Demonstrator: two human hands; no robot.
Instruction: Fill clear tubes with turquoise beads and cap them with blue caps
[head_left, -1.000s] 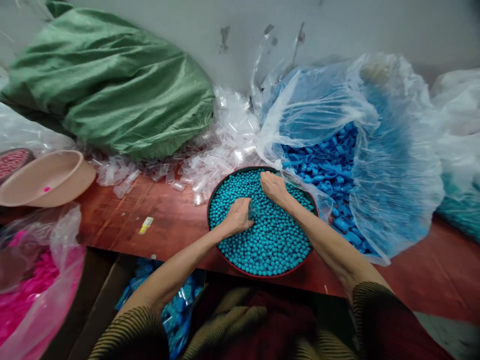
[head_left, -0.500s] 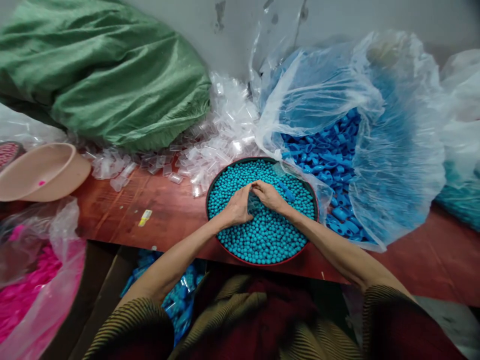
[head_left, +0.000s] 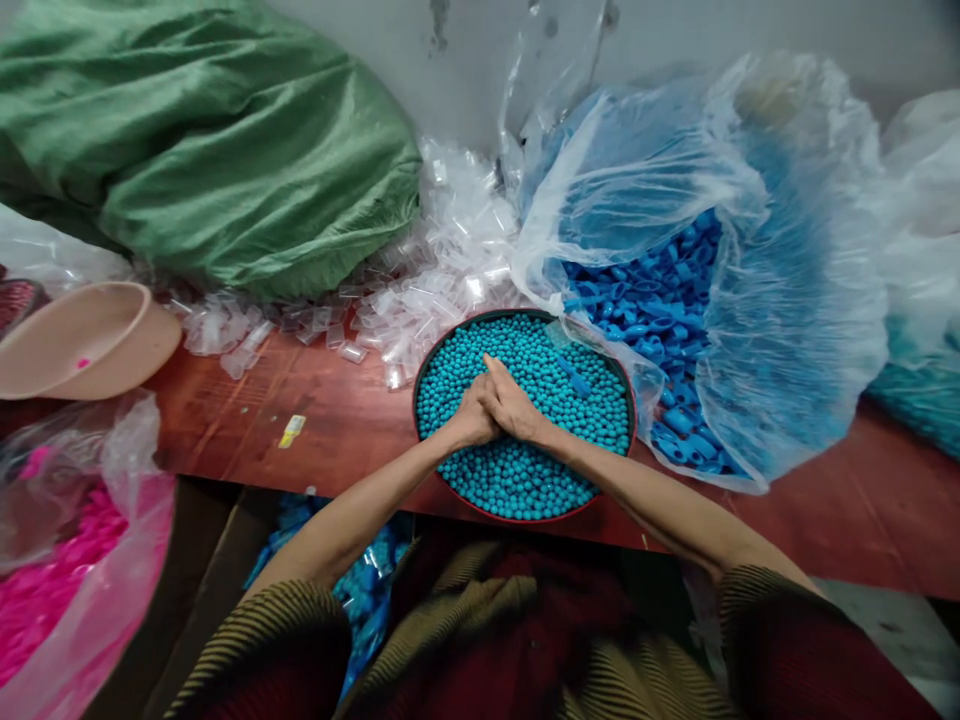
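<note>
Over a round tray [head_left: 632, 410] filled with turquoise beads [head_left: 525, 485], my two hands meet. My left hand [head_left: 474, 414] is closed, its fingers largely covered by the other hand. Pressed against it from the right is my right hand [head_left: 516, 402], with its thumb side upward and fingers folded over the left. Whatever lies between the palms is hidden. A small blue plastic piece [head_left: 576, 380] rests on the beads just right of my right hand.
Behind the tray lies a heap of clear plastic pieces [head_left: 420, 300]. A plastic bag [head_left: 787, 300] spills blue caps [head_left: 660, 300] at the right. Left are a green sack [head_left: 225, 150], a beige basin [head_left: 127, 350] and a bag of pink pieces [head_left: 67, 580]. The red tabletop [head_left: 225, 430] runs across.
The gap between my hands has closed: they were arched with fingertips touching, and now they are pressed together, slightly lower. The tray and bags stay in place.
</note>
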